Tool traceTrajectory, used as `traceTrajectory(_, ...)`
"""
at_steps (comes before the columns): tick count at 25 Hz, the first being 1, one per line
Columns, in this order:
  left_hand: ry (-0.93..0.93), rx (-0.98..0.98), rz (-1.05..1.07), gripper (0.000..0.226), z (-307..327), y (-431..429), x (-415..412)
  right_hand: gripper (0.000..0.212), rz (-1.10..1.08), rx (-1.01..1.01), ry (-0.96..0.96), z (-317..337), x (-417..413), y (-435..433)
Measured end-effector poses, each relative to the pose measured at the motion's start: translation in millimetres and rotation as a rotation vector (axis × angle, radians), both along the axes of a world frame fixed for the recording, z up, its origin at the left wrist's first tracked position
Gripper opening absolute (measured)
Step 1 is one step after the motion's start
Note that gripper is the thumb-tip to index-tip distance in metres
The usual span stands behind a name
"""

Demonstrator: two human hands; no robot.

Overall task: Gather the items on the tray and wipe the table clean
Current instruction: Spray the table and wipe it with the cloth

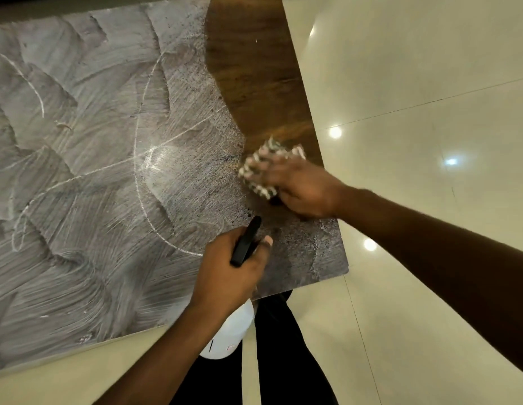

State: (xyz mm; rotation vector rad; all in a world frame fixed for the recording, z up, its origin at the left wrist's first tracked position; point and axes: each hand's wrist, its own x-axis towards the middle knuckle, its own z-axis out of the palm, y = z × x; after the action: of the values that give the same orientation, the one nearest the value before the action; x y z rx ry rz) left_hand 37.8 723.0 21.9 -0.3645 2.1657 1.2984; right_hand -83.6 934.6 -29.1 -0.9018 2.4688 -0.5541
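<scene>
The wooden table (pixel 254 68) is mostly covered in streaky white cleaning film; a dark bare strip runs along its right side. My right hand (pixel 301 188) presses a crumpled patterned black-and-white cloth (pixel 263 165) onto the table near the right edge, at the border of film and bare wood. My left hand (pixel 228 273) grips a white spray bottle (pixel 231 334) by its black trigger head (pixel 245 241), held over the table's near right corner. No tray is in view.
The table's near edge and right edge border a glossy cream tiled floor (pixel 415 83) with light reflections. My dark trousers (pixel 272 361) stand just below the near corner.
</scene>
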Motion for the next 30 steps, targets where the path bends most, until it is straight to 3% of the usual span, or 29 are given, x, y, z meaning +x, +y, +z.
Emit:
traceTrajectory(3,-0.051,0.009,-0.057,0.041,-0.2,-3.2,9.4,0.069,0.345,-0.030,-0.033,2.4,64.0,21.5)
traceTrajectory(5,-0.077,0.010,-0.134,0.043,0.1,-1.9,16.2,0.068,0.395,-0.019,-0.027,6.7,49.0,43.9)
traceTrajectory(10,-0.140,0.000,-0.271,0.053,-1.0,10.4,36.2,0.079,-0.152,0.053,-0.029,0.4,-3.0,49.5)
traceTrajectory(12,-0.138,0.003,-0.293,0.050,0.7,15.8,44.4,0.080,-0.231,0.081,-0.018,-0.3,21.4,46.0)
traceTrajectory(16,-0.099,-0.008,-0.404,0.047,3.5,22.5,62.6,0.078,0.076,0.158,-0.015,7.1,121.9,69.7)
traceTrajectory(19,-0.016,-0.043,-0.455,0.053,9.2,26.2,73.3,0.073,0.222,0.169,-0.037,9.1,146.2,106.1)
traceTrajectory(21,-0.008,-0.034,-0.428,0.050,8.5,22.4,77.5,0.074,0.051,0.139,0.012,3.0,143.5,109.5)
traceTrajectory(24,-0.040,-0.056,-0.395,0.044,5.1,10.2,82.9,0.071,-0.441,0.084,0.039,-3.2,171.9,64.0)
traceTrajectory(25,-0.041,-0.068,-0.384,0.043,4.3,5.3,85.3,0.071,-0.514,0.096,0.032,-4.6,192.5,44.0)
traceTrajectory(26,-0.047,-0.072,-0.368,0.042,6.0,1.1,86.3,0.071,-0.475,0.120,0.034,-5.8,215.5,27.9)
traceTrajectory(28,-0.061,-0.060,-0.339,0.037,8.0,-6.6,85.3,0.073,-0.167,0.140,0.066,-2.7,246.1,16.3)
traceTrajectory(30,-0.075,-0.047,-0.308,0.034,5.7,-15.5,82.3,0.075,0.095,0.100,0.052,1.0,228.2,31.5)
